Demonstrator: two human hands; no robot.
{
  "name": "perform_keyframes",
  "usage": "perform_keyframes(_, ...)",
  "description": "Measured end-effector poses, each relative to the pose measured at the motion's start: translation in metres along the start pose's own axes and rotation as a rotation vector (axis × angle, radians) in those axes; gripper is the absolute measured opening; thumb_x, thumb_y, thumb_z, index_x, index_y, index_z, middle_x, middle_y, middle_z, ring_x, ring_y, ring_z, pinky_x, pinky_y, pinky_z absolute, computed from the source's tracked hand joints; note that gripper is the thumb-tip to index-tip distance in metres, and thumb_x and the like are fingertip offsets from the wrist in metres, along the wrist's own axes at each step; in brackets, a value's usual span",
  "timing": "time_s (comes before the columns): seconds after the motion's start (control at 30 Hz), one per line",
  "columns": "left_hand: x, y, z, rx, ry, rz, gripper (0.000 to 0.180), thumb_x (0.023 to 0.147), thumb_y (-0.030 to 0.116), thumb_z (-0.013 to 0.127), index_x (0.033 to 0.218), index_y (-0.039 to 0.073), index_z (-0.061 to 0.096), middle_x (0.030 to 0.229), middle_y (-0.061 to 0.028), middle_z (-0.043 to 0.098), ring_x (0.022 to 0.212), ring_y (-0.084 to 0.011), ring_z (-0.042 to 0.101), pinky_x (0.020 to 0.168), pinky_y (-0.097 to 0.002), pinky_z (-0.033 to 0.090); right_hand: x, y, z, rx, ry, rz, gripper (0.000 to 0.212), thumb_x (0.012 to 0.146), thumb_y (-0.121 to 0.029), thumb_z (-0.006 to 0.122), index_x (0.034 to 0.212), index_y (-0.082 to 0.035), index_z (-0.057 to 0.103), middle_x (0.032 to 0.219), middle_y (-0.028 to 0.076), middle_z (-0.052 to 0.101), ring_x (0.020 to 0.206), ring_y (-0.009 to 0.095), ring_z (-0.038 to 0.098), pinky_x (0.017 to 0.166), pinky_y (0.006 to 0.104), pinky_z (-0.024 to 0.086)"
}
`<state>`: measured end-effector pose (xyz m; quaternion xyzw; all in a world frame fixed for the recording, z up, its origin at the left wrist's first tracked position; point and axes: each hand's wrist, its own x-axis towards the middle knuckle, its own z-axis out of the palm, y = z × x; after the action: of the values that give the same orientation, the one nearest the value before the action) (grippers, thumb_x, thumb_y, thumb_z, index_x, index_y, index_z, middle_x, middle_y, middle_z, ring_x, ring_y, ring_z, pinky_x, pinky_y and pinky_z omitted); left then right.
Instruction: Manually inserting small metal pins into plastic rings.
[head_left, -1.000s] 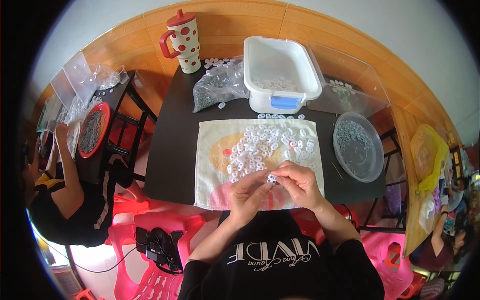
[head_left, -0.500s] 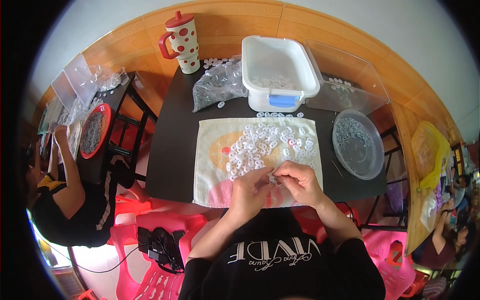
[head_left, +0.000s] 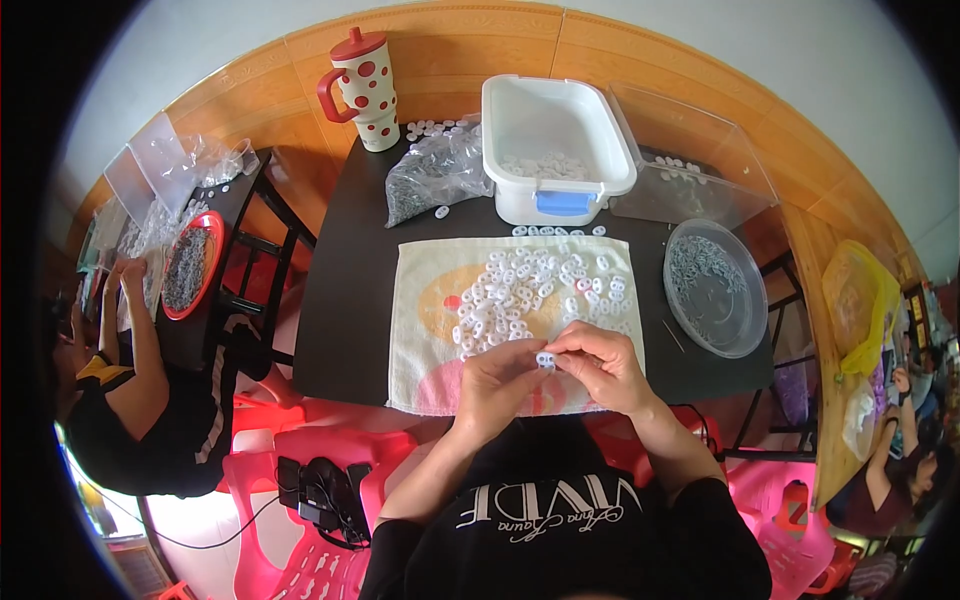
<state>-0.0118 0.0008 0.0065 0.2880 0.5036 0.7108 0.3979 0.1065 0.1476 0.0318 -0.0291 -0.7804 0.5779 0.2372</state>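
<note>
Above the near part of a patterned towel [head_left: 415, 270], my left hand [head_left: 490, 392] pinches a small white two-holed oval piece [head_left: 545, 359] between thumb and fingers. My right hand [head_left: 605, 370] has its thumb and forefinger closed at the piece's right side; whether a tiny part is also in that pinch is hidden. Just beyond my hands, many loose white two-holed pieces [head_left: 500, 295] lie heaped on the towel. One of them near the right of the heap shows some red.
Behind the towel stand a white bin [head_left: 500, 190], a bag of small grey parts [head_left: 430, 180] and a dotted tumbler [head_left: 368, 95]. On the right are a round clear tub [head_left: 715, 325] of grey parts and a thin needle-like stick [head_left: 674, 336]. Another person [head_left: 140, 390] works at left.
The white piece has turned up into view between my fingertips, its holes now showing. My hands have hardly shifted. At left, the other person's hands moved slightly.
</note>
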Motion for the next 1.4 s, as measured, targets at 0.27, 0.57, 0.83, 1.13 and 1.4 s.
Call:
perform_keyframes(0.27, -0.003, 0.001, 0.003, -0.052, 0.040, 0.015, 0.033, 0.085, -0.012, 0.066, 0.115, 0.000, 0.068, 0.087, 0.0002, 0.064, 0.078, -0.0048, 0.059, 0.068, -0.0193, 0.049, -0.003, 0.002, 0.000, 0.032, 0.017, 0.028, 0.018, 0.087, 0.011, 0.059, 0.100, 0.003, 0.067, 0.087, 0.007, 0.063, 0.078, 0.013, 0.061, 0.069, 0.0243, 0.047)
perform_keyframes(0.57, -0.005, -0.008, 0.002, -0.061, 0.035, 0.058, 0.031, 0.088, -0.011, 0.062, 0.118, -0.002, 0.065, 0.095, -0.0054, 0.070, 0.086, -0.0095, 0.065, 0.075, -0.0239, 0.053, -0.004, 0.004, 0.007, 0.095, 0.096, 0.045, 0.016, 0.086, 0.013, 0.061, 0.097, 0.003, 0.067, 0.085, 0.008, 0.064, 0.078, 0.012, 0.061, 0.070, 0.0241, 0.047)
perform_keyframes(0.83, -0.006, -0.013, 0.010, -0.081, 0.105, 0.107, 0.030, 0.088, -0.011, 0.062, 0.117, -0.002, 0.066, 0.095, -0.0043, 0.069, 0.086, -0.0092, 0.065, 0.076, -0.0237, 0.053, -0.006, 0.000, 0.013, -0.003, 0.174, -0.041, 0.014, 0.086, 0.013, 0.062, 0.095, 0.004, 0.066, 0.084, 0.009, 0.064, 0.076, 0.013, 0.061, 0.068, 0.0245, 0.048)
perform_keyframes(1.13, 0.002, -0.001, 0.002, 0.706, 0.061, 0.372, 0.030, 0.078, -0.008, 0.063, 0.107, -0.001, 0.067, 0.088, -0.0152, 0.067, 0.079, -0.0304, 0.066, 0.069, -0.0363, 0.053, -0.009, 0.017, 0.007, -0.106, 0.063, -0.015, 0.020, 0.079, 0.015, 0.055, 0.091, 0.002, 0.064, 0.083, 0.011, 0.065, 0.075, 0.021, 0.065, 0.066, 0.0298, 0.050)
perform_keyframes(1.4, 0.004, -0.002, 0.001, 0.917, 0.057, 0.482, 0.023, 0.074, -0.006, 0.059, 0.095, 0.000, 0.067, 0.086, -0.0152, 0.064, 0.079, -0.0363, 0.061, 0.068, -0.0436, 0.050, -0.008, 0.022, 0.009, -0.303, 0.001, -0.049, 0.026, 0.070, 0.014, 0.055, 0.090, 0.000, 0.065, 0.084, 0.013, 0.063, 0.075, 0.032, 0.064, 0.064, 0.0352, 0.049)
